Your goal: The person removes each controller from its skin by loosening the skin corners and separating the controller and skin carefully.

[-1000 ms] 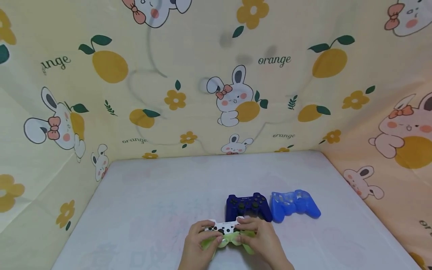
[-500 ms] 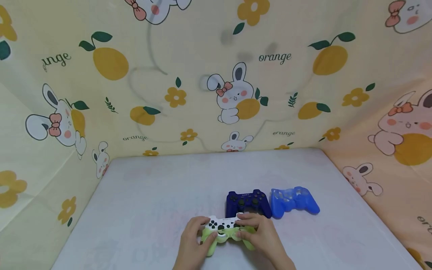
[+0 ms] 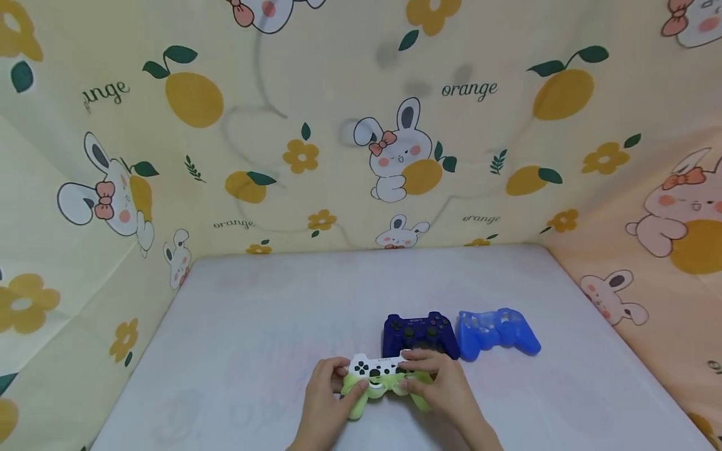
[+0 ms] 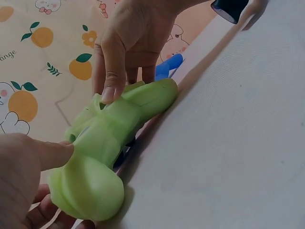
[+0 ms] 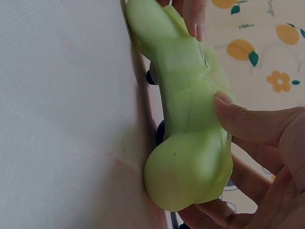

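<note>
Both hands hold a white game controller (image 3: 366, 365) whose lower half and grips sit inside a light green silicone sleeve (image 3: 383, 383). My left hand (image 3: 329, 394) grips its left end, thumb on the front and fingers curled behind. At the other end my right hand (image 3: 442, 385) pinches it, thumb on the sleeve's front and fingers over the upper edge. The controller's upper face with its black buttons shows bare. In the left wrist view the green sleeve (image 4: 100, 138) covers both rounded grips, a thumb pressing on each side. The right wrist view shows the sleeve (image 5: 186, 95) close above the table.
Just behind the held controller lies a dark blue controller (image 3: 417, 329), partly hidden by the right hand. Beside it on the right is a bright blue silicone sleeve (image 3: 496, 332). The white tabletop (image 3: 282, 300) is bordered by patterned cloth walls (image 3: 338, 188).
The green sleeve now covers the left grip more evenly, and the controller tilts to show more of its white face. The left thumb has shifted slightly. The head view has moved a little.
</note>
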Motion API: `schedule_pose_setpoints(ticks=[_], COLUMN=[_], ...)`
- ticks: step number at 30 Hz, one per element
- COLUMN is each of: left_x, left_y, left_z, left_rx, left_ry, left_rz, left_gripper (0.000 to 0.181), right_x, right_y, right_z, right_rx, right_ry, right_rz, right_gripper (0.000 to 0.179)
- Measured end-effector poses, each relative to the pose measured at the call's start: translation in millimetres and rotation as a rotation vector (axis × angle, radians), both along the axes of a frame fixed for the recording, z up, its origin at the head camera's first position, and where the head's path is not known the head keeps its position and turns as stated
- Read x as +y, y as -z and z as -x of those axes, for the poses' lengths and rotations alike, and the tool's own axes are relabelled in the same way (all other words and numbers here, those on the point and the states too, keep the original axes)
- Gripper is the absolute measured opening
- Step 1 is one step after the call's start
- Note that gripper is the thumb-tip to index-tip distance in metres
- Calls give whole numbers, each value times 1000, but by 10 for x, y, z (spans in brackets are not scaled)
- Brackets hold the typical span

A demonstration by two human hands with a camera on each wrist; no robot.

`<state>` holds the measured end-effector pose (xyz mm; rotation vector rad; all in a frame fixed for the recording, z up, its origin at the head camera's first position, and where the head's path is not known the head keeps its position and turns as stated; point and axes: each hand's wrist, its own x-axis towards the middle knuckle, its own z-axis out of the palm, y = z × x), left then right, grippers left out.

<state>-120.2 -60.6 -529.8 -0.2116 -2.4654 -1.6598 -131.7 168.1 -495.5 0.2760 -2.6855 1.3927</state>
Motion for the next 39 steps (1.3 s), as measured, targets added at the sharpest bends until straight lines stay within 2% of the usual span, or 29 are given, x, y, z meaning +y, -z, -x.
schedule_pose_setpoints(ticks=[8,13,16,19,24,28,31,35,37,39], left_x=[-1,-60,-95,-113,-127,-153,-162,-163,-184,-234], left_y=[-37,-38,-38,-37,-40,-35,-8,4,-9,-25], left_z=[-1,2,12,26,53,43,28,24,41,69], left_rx=[-16,-70,-94,-74,24,49,56,71,76,82], left_ry=[7,53,75,77,80,83,86,102,151,235], left_rz=[-21,-5,-32,-45,1,24,6,1,28,57], left_gripper=[46,41,39,37,31,28,27,29,32,38], right_x=[12,7,4,3,3,-28,-14,136,258,366], right_y=[5,38,45,42,30,16,-10,-36,-25,-7], right_z=[-7,-7,-12,-21,-18,-37,-74,-99,-88,-61], right_rx=[-14,-3,-7,-12,5,32,67,57,31,16], right_ry=[5,-16,-17,-13,-8,-19,-85,-227,-289,-328], right_rz=[25,34,40,43,37,12,-69,-130,-94,-38], right_gripper=[32,32,32,31,31,30,36,62,75,82])
